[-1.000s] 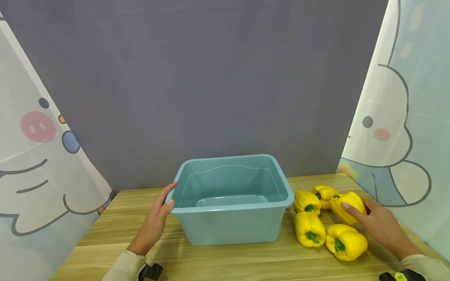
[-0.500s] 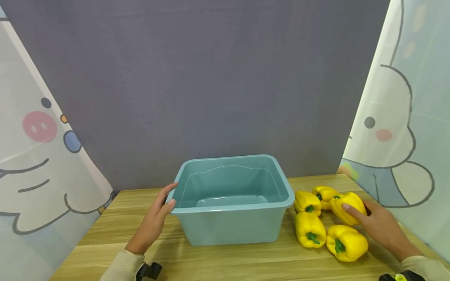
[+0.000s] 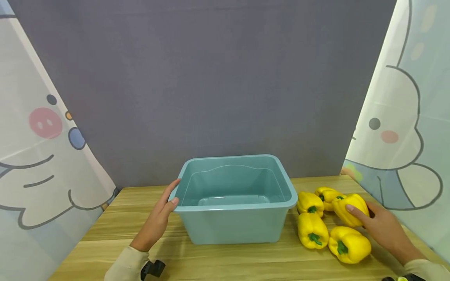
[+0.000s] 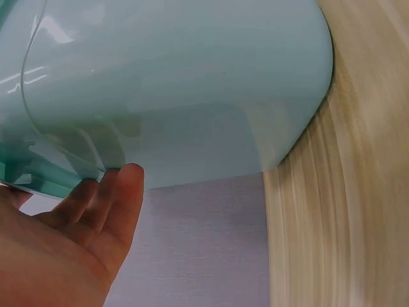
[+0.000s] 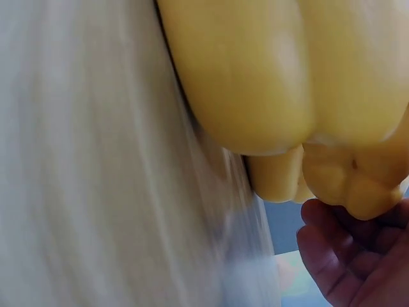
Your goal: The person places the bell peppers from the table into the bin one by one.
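A pale blue-green plastic tub (image 3: 233, 226) stands upright on the wooden table. My left hand (image 3: 154, 222) is at its near left corner, with the thumb and index fingertip on the rim. In the left wrist view, the other fingers (image 4: 124, 198) lie nearly straight against the outer wall. On the right, my right hand (image 3: 384, 232) holds a yellow bell pepper (image 3: 351, 208), thumb on the near side and fingers mostly hidden behind. Underneath, the right wrist view shows curled fingers (image 5: 326, 256) against that bell pepper (image 5: 364, 185). Whether it touches the table I cannot tell.
Several other yellow bell peppers lie between tub and right hand: one at the front right (image 3: 349, 245), one nearer the tub (image 3: 312, 230), and two behind. The wooden table (image 3: 105, 234) meets a grey cloth backdrop (image 3: 225, 86). Printed curtains hang on both sides.
The whole head view has shifted slightly to the right. Both hands keep their places on the tub and the bell pepper; otherwise nothing visibly moved.
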`<state>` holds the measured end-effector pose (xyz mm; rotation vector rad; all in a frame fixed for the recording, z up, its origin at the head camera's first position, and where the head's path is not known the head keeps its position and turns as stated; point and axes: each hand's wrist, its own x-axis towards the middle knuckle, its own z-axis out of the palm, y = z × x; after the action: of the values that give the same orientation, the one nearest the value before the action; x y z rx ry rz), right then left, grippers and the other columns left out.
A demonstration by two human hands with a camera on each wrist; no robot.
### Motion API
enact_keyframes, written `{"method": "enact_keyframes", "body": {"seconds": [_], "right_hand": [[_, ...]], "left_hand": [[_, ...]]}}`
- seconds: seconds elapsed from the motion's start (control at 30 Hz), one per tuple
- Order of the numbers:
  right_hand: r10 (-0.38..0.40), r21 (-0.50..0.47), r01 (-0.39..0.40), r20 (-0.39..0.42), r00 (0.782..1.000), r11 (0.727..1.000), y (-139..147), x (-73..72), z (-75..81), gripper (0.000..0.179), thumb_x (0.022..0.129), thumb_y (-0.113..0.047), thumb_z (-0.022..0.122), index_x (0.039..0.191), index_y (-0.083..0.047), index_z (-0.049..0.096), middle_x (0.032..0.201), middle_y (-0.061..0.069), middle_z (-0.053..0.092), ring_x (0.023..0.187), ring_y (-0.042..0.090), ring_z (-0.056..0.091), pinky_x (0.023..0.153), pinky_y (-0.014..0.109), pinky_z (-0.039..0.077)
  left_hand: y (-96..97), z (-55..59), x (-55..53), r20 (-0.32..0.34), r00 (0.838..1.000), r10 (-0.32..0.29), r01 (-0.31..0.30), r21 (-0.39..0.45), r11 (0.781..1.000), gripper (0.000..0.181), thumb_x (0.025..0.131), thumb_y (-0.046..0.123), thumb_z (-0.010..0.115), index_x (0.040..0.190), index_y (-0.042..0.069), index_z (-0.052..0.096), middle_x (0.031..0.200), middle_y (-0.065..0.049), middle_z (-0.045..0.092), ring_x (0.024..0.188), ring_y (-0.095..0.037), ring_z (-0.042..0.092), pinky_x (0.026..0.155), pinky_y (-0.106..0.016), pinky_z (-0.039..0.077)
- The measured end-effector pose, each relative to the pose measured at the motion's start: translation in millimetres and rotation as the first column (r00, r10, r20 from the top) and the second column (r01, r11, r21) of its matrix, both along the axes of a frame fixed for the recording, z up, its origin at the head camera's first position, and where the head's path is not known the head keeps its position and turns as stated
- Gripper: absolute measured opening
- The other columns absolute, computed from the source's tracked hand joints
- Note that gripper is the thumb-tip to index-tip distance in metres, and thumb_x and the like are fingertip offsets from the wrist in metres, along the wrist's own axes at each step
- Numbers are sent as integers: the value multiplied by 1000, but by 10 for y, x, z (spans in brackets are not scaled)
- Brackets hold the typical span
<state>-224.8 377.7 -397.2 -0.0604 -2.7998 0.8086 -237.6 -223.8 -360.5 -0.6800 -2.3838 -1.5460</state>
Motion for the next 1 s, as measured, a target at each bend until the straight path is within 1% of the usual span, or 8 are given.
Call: {"method": "enact_keyframes", "body": {"seconds": [0.1,0.23,0.33,0.43,0.63,0.73,0.9,1.0], "right_hand": [[0,-2,0,14,1000,1000,-7,-10,16,69,103,-52,45,120,15,53,94,17,63,79,29,55,65,38,43],[-3,-37,4,21,1000,999,-32,-6,34,66,105,-50,42,118,14,53,89,12,63,76,24,56,63,36,44],[1,-122,1,10,1000,993,-61,13,39,65,106,-48,41,121,14,51,93,19,64,75,21,60,61,33,50],[2,-192,1,14,1000,981,-81,26,62,69,106,-48,39,127,17,47,104,30,63,75,21,65,62,30,53],[9,-204,-3,29,1000,979,-125,33,136,73,106,-50,37,135,17,43,112,37,60,76,23,68,67,37,52],[11,-198,-5,30,999,980,-147,41,162,72,106,-50,37,135,16,44,112,35,61,76,22,68,68,38,51],[18,-219,-11,33,999,976,-212,43,195,68,106,-50,39,131,13,48,105,24,65,76,20,66,65,30,48],[26,-223,-17,37,999,975,-267,19,236,70,105,-52,39,131,12,48,108,24,64,77,20,66,67,31,48]], "left_hand": [[-8,-8,-1,0,1000,7,-7,3,1000,51,111,28,33,160,29,22,165,-2,13,150,-33,6,105,-75,13],[-8,-17,1,8,1000,15,-15,9,1000,50,111,29,33,160,29,23,165,-3,14,149,-33,7,105,-75,13],[-4,-20,3,12,1000,15,-16,13,1000,50,110,29,32,160,29,23,165,-3,13,149,-33,7,105,-75,13],[1,-18,-2,12,1000,13,-13,15,1000,50,110,30,32,160,28,23,165,-3,13,149,-33,7,105,-75,13],[27,-10,-2,30,999,22,-23,16,1000,49,111,32,32,159,31,24,165,-1,14,150,-32,8,107,-74,13],[47,-5,-4,32,999,21,-22,13,1000,48,111,32,32,159,33,24,165,1,14,150,-31,9,107,-72,16],[63,-5,6,23,999,26,-26,5,1000,48,111,32,32,159,32,24,165,1,15,150,-31,10,107,-71,18],[61,-12,20,17,999,37,-38,8,999,48,111,32,32,159,32,24,164,0,15,150,-31,11,108,-71,17]]}}
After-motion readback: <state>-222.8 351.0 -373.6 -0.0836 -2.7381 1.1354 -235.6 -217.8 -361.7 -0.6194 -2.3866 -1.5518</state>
